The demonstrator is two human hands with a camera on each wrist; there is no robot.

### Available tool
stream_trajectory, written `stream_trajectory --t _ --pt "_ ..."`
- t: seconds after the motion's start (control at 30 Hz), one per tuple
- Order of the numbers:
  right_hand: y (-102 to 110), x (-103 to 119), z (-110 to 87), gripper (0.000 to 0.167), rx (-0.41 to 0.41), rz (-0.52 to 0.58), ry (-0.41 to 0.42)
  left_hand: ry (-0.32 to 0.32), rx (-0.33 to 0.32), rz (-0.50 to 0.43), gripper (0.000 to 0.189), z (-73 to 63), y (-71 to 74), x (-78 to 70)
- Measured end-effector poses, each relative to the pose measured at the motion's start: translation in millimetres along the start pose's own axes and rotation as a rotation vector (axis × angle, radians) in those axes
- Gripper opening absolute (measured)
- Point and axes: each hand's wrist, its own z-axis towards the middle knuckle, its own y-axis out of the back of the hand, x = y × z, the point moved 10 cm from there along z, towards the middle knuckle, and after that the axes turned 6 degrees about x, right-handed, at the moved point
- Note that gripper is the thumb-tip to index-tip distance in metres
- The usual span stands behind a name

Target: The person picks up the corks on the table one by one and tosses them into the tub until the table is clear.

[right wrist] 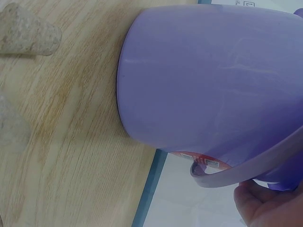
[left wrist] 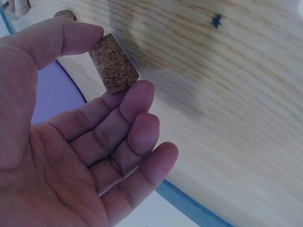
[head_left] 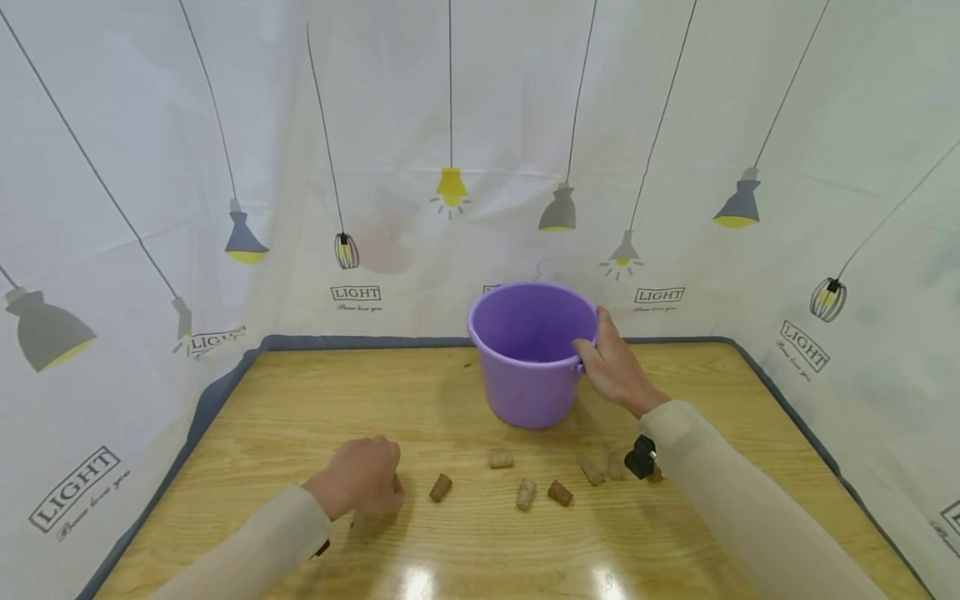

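Note:
A brown speckled cork (left wrist: 113, 64) is pinched between the thumb and fingertips of my left hand (head_left: 362, 477), low over the left part of the table. The head view hides most of this cork behind the hand. My right hand (head_left: 619, 367) grips the right rim of a purple bucket (head_left: 528, 396), thumb on the inner side. The bucket stands at the back of the table, and its visible inside shows no corks. In the right wrist view its purple handle (right wrist: 265, 163) hangs along the side near my fingers.
Several loose corks lie in front of the bucket, among them a dark one (head_left: 440, 487), a pale one (head_left: 501, 459) and another dark one (head_left: 560, 492). A few lie by the right sleeve. A white lamp-print cloth (head_left: 405, 108) surrounds the wooden table (head_left: 480, 542).

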Motion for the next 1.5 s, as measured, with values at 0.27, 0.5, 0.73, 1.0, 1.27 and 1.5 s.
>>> stream_trajectory --t 0.27,0.5,0.73,1.0,1.27,1.5 --pt "0 -1 0.6 0.078 0.013 0.0 -0.012 -0.025 -0.026 0.013 0.039 3.2 4.7 -5.9" --pt "1 -1 0.5 0.08 0.009 -0.02 -0.021 -0.076 -0.101 0.016 0.047 5.6 16.3 -11.7" --pt "1 0 -0.3 0.08 0.013 -0.029 -0.029 -0.121 -0.162 -0.012 0.02 6.2 28.0 -18.1" --pt "0 0 0.1 0.079 0.017 -0.021 -0.03 -0.162 -0.259 0.013 0.009 9.1 41.3 -27.0" --pt "0 0 -0.5 0.078 0.015 -0.02 -0.028 -0.204 -0.36 0.008 0.005 14.2 54.8 -36.1" --pt "0 -3 -0.3 0.08 0.018 -0.026 -0.044 -0.214 -0.439 0.011 0.005 18.5 68.6 -45.1"
